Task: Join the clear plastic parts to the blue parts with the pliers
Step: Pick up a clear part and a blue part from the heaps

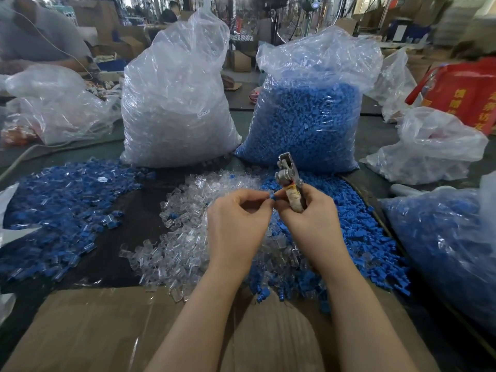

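Above loose parts, hands (271,210) pinch seemingly one blue part (271,196).

Blue parts (349,232), clear plastic parts (182,237), silver pliers (288,170), red bag (461,89)

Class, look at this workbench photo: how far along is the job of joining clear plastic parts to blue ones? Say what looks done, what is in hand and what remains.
Done: a heap of joined pieces lies at the left. In hand: the left hand and right hand pinch one blue part between them, the right also holding the pliers. Left: loose clear parts, loose blue parts and two big full bags. Most work remains.
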A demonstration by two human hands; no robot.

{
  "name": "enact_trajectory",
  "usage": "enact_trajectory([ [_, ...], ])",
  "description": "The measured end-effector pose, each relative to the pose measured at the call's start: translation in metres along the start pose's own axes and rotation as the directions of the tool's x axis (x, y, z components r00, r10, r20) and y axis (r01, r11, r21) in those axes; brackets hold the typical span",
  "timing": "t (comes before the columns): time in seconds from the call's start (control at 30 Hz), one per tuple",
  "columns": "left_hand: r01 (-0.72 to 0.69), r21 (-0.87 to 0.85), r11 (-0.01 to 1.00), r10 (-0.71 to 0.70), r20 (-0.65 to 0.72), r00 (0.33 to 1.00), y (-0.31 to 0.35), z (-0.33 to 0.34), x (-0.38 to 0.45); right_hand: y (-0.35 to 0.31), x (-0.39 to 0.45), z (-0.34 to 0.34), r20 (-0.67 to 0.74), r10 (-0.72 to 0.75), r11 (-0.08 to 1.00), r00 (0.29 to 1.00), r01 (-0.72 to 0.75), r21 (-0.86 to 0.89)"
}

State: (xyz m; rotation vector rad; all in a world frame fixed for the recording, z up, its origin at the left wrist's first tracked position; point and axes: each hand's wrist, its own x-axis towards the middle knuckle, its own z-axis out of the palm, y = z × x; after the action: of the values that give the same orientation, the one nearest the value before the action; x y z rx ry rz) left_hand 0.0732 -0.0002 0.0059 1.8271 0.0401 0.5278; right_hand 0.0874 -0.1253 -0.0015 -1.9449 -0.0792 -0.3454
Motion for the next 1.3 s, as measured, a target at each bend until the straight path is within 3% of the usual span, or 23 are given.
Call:
enact_trajectory([
  [0.17, 0.043, -0.067, 0.997, -0.043, -0.01, 0.999, -0.003, 0.001, 0.001, 0.0, 0.001, 0.001, 0.017, 0.009, 0.999, 1.0, -0.01, 0.041],
  [0.43, 0.153, -0.273, 0.95, -0.152, 0.024, 0.988, -0.007, -0.005, 0.007, 0.003, 0.002, -0.011, 0.033, -0.005, 0.996, 0.999, 0.008, -0.09],
  [0.77, 0.099, -0.357, 0.929, -0.091, 0.042, 0.995, -0.008, -0.01, 0.008, 0.001, 0.0, -0.017, 0.277, 0.007, 0.959, 0.961, 0.072, -0.274],
  [1.3, 0.081, -0.411, 0.908, -0.047, 0.092, 0.995, -0.013, -0.017, 0.011, -0.001, -0.005, -0.013, 0.285, -0.012, 0.949, 0.959, 0.1, -0.298],
])
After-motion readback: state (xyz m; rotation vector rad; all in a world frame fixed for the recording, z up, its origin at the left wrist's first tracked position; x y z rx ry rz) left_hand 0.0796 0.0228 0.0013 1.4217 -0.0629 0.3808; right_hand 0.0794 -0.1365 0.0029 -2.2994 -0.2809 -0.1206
